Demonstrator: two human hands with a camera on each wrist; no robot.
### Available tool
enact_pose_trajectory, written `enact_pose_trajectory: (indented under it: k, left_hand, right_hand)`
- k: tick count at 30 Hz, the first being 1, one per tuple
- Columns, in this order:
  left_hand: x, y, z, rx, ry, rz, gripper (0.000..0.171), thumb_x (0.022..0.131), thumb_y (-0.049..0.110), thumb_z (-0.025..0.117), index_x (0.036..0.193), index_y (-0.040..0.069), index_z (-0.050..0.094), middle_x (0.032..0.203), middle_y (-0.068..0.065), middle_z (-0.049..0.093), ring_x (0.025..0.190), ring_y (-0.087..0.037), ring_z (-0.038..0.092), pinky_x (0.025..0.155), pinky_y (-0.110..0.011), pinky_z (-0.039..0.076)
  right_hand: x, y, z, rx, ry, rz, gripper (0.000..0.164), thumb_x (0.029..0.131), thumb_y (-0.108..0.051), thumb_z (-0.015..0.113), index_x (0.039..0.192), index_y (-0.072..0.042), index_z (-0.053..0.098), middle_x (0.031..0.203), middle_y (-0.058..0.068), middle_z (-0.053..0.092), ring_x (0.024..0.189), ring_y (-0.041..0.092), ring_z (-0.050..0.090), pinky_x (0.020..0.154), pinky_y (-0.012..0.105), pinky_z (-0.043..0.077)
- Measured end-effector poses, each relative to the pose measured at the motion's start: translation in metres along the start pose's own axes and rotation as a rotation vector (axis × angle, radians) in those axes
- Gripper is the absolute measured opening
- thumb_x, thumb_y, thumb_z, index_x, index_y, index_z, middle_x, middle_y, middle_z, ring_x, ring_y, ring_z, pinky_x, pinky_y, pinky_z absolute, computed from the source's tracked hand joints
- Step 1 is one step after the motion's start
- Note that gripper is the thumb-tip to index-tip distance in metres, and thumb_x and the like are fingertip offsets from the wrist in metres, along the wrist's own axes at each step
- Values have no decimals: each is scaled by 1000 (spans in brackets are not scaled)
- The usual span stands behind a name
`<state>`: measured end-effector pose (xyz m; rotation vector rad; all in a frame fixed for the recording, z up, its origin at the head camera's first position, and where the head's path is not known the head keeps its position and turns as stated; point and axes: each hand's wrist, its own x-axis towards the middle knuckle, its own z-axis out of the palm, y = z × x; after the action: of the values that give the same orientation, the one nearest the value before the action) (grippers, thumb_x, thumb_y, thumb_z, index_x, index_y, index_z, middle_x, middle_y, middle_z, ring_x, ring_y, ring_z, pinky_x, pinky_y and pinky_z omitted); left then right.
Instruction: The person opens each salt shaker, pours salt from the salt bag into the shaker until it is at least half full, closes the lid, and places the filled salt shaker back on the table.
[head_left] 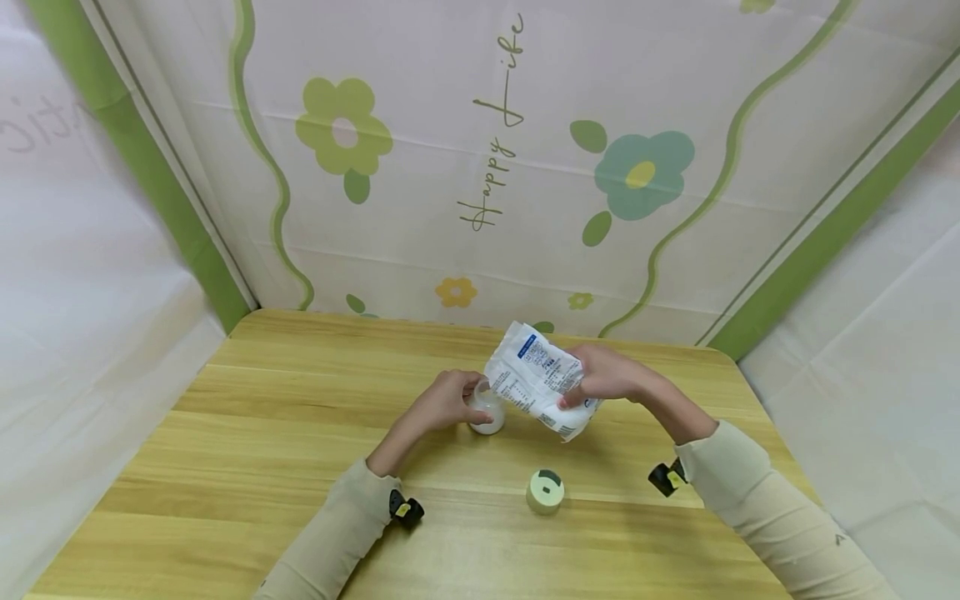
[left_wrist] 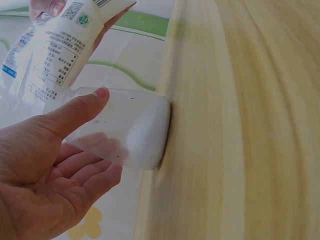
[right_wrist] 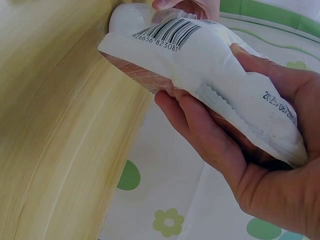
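Note:
My left hand [head_left: 446,402] holds a small clear jar [head_left: 487,414] upright on the table, thumb on one side and fingers round the other. White powder [left_wrist: 150,132] covers the jar's bottom, as the left wrist view shows. My right hand [head_left: 613,375] grips a printed white plastic bag [head_left: 534,379], thumb on the face towards me and fingers underneath. The bag tilts down to the left, and its end overlaps the jar's mouth. A barcode and a stamped date show on it in the right wrist view. Nearer me stands a round pale-green lid [head_left: 545,493] with a dark green patch.
The wooden table [head_left: 247,467] ends at a back edge just beyond the hands. Behind it hangs a white curtain [head_left: 420,225] with flowers and lettering, and pale cloth walls stand on both sides. A small black camera sits at each wrist.

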<state>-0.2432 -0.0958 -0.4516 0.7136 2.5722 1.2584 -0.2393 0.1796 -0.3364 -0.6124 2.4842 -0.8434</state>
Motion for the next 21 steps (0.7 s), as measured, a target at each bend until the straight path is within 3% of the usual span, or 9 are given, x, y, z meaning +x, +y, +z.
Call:
enact_pose_trajectory:
  k: [21]
  left_hand:
    - [0, 0, 0, 2, -3, -14, 38, 76, 20, 88, 105, 3, 69, 105, -9, 74, 80, -13, 58, 68, -23, 46]
  right_hand:
    - [0, -3, -1, -10, -10, -7, 46, 70, -6, 80, 112, 3, 65, 93, 8, 73, 77, 18, 67, 70, 33, 54]
